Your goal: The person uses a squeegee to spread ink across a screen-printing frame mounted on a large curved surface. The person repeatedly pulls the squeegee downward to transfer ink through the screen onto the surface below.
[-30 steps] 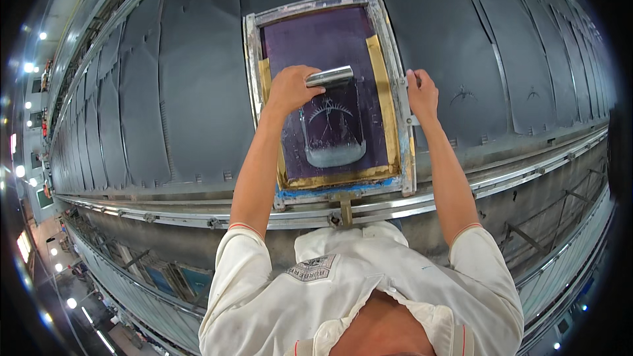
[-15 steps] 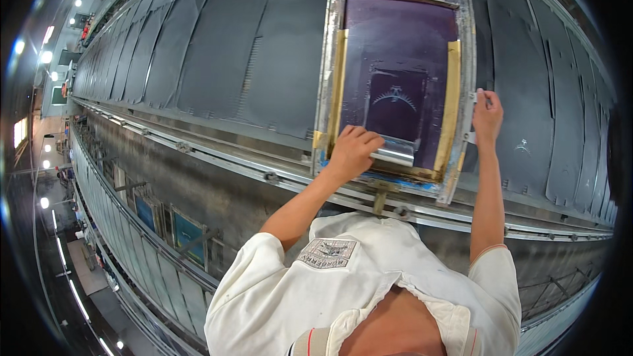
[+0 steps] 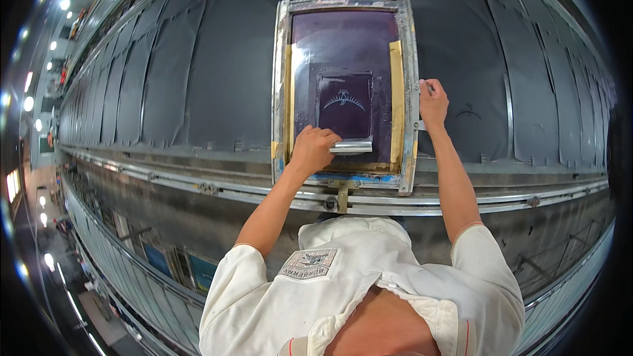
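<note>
A screen printing frame with a metal rim and dark purple mesh lies over the dark fabric panels in front of me. A pale spiky arc design shows in the mesh, with yellow tape strips along both sides. Inside the frame's near end, my left hand is closed around the left end of a squeegee with a shiny metal bar, which rests crosswise on the mesh below the design. My right hand has its fingers curled against the frame's right outer edge.
Dark panels cover the long table to both sides. Arc marks show on panels to the right. A metal rail runs along the near edge, with a bracket over it. Bright lamps line the far left.
The frame has shifted left along the table, with both my hands and the squeegee moving along. The view has turned slightly, and the frame now appears straighter.
</note>
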Tool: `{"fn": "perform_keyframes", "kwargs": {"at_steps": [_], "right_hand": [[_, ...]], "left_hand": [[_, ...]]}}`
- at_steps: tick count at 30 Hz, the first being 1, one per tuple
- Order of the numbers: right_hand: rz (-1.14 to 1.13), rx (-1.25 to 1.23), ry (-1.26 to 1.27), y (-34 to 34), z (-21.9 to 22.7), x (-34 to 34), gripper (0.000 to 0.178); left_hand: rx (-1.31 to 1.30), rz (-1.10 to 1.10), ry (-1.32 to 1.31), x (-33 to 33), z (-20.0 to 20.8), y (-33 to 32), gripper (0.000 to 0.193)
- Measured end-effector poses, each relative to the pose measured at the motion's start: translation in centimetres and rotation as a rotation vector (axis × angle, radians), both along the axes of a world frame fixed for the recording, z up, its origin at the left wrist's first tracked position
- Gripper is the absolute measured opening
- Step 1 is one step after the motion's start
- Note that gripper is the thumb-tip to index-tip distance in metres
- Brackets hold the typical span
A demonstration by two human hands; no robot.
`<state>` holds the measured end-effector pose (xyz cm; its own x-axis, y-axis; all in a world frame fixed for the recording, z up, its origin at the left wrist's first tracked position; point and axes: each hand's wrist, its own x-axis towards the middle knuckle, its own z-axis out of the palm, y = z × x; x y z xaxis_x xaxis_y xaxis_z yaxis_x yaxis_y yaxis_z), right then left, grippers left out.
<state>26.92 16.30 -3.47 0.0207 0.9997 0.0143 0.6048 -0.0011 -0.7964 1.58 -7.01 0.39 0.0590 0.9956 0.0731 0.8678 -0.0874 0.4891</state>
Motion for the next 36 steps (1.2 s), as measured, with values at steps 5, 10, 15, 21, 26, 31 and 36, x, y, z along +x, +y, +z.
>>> {"fn": "perform_keyframes", "kwargs": {"at_steps": [5, 10, 15, 21, 26, 31, 36], "right_hand": [[0.100, -0.014, -0.246, 4.1, 0.8, 2.3, 0.028], [0.641, 0.158, -0.193, 9.4, 5.7, -4.2, 0.042], [1.004, 0.171, -0.465, 9.3, 3.5, -12.5, 0.030], [1.153, 0.115, -0.345, -2.4, 1.7, -7.7, 0.024], [1.084, 0.174, -0.553, 5.7, 1.3, -12.7, 0.018], [1.120, 0.107, -0.529, 8.1, 1.7, -14.6, 0.018], [1.184, 0.031, -0.438, 0.0, 2.5, -9.2, 0.020]], "left_hand": [[-0.147, 0.041, -0.153, -1.2, 2.1, 8.1, 0.028], [-0.179, 0.080, 0.006, -5.5, 1.4, 19.5, 0.035], [-0.183, 0.057, 0.017, -8.0, -1.0, 23.8, 0.025], [-0.056, 0.017, -0.105, -3.1, -3.4, 9.8, 0.027], [-0.054, -0.011, 0.034, -8.1, -3.2, 19.1, 0.018], [0.021, 0.076, -0.006, -8.5, -3.1, 19.8, 0.022], [-0.077, -0.050, -0.073, -4.8, -2.4, 12.2, 0.023]]}}
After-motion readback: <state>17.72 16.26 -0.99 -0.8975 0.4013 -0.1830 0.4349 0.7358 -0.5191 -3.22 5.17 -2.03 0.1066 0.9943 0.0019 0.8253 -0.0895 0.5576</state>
